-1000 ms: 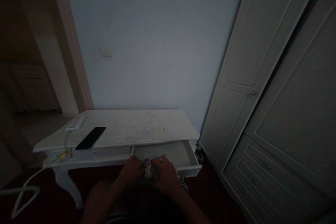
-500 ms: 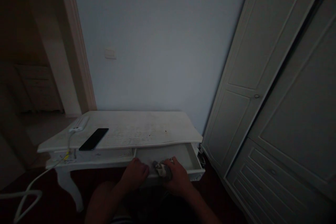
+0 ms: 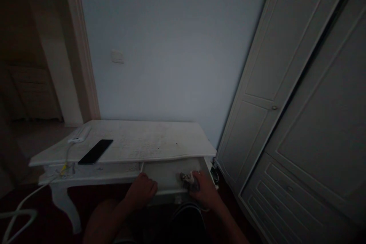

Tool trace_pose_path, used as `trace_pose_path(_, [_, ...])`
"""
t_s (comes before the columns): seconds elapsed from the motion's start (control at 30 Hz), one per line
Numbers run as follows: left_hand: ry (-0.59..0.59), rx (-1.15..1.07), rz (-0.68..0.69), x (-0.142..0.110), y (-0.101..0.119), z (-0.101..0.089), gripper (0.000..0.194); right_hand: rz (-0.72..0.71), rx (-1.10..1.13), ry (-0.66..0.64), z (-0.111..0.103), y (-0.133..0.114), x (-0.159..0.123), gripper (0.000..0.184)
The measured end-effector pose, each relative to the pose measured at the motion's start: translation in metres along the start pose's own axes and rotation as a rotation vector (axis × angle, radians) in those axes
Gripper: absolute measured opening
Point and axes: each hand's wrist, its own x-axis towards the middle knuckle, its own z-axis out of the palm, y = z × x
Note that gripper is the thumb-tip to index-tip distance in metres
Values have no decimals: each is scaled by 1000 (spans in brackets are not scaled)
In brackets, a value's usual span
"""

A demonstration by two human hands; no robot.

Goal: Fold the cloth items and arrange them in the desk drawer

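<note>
A white drawer (image 3: 162, 171) is pulled out of the right half of a low white table (image 3: 148, 133). My left hand (image 3: 143, 188) is closed over the drawer's front left corner. Bunched in my right hand (image 3: 204, 188) is a crumpled grey-and-white patterned cloth (image 3: 188, 178), its folds partly hidden by my fingers. The cloth is inside the drawer at its right side, close to the bottom. Dim light makes the fingertips of both hands hard to make out.
On the tabletop's left lie a black phone (image 3: 95, 151) and a white power strip (image 3: 80, 135) with a cable (image 3: 34, 194) hanging off the left end. A white wardrobe (image 3: 257, 103) stands close on the right. Dark items (image 3: 214, 175) sit between it and the table.
My right hand has moved the cloth rightward along the drawer, from near its middle to its right side. My left hand stays at the left corner. The view has shifted slightly.
</note>
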Motion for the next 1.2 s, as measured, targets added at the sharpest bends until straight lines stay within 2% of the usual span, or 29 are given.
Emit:
trace_pose_path(0.13, [-29,-13,-13,1,0,-1,29,-146,-6,-46,24,-50,10,59])
trace_pose_path(0.23, [-65,-13,-58,0,0,-6,23,-205,2,-73,44,-86,16,62])
trace_pose_path(0.33, [-97,-2,-94,1,1,-12,20,-214,23,-61,55,-102,17,63])
trace_pose_path(0.4, [-113,5,-85,1,2,-14,21,-211,54,-49,56,-100,15,62])
trace_pose_path(0.5, [-111,16,-55,1,5,-16,32,-203,115,-59,50,-85,12,57])
trace_pose_path(0.63, [-96,33,-10,-1,6,-18,30,-134,141,-79,31,-47,15,63])
trace_pose_path(0.77, [-68,35,8,-1,6,-17,28,-14,121,-104,2,-1,17,70])
trace_pose_path(0.87, [-41,24,1,-1,5,-14,30,38,86,-96,-15,19,16,76])
trace_pose_path(1.0, [-12,15,-11,0,4,-8,33,38,15,-100,-17,9,15,73])
trace_pose_path(1.2, [-45,37,9,1,4,-7,29,-65,-25,-130,4,-45,26,55])
